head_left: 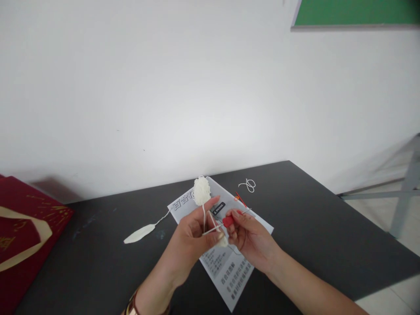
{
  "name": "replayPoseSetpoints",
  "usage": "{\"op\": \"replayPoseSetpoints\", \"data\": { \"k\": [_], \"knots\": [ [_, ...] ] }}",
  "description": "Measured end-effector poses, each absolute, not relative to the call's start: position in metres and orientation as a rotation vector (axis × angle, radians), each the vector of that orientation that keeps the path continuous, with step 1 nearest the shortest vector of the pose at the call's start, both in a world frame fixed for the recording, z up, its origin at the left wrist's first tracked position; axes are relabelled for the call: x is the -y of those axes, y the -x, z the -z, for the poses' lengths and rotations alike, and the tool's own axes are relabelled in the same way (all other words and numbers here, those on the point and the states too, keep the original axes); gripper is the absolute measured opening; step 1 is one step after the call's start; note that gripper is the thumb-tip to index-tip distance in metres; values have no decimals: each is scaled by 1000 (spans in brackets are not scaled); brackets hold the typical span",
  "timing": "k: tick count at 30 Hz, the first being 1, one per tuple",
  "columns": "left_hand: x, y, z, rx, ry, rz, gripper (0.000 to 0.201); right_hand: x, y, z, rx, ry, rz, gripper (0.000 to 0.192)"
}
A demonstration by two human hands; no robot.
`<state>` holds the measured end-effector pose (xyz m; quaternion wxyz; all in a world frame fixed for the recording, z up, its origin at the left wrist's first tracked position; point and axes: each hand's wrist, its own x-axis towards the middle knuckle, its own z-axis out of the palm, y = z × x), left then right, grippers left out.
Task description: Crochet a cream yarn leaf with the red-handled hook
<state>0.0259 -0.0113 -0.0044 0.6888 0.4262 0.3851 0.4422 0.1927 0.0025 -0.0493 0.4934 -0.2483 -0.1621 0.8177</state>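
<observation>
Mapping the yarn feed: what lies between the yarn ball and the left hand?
Head view: a white yarn strand spans from the yarn ball to the left hand, with the printed sheet beneath.

I am watching through one head-worn camera, which is facing forward and down, closely over the counter, towards the wall.

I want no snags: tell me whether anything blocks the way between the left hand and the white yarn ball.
Nothing visible does: only a yarn strand runs between the left hand and the white yarn ball.
</observation>
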Motion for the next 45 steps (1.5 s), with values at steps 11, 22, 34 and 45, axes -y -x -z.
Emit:
{"op": "replayPoseSetpoints", "data": {
  "k": [11,22,34,45],
  "knots": [
    [10,-26,7,-873,-1074,-940,68,0,-194,45,305,569,-2007,16],
    [10,-27,9,-858,-1039,-993,82,-1,-192,47,343,623,-1995,16],
    [10,-26,5,-849,-1046,-961,93,-1,-193,47,317,634,-1988,17],
    [8,-28,3,-885,-1118,-978,91,-5,-193,48,385,673,-2005,19]
  ]
}}
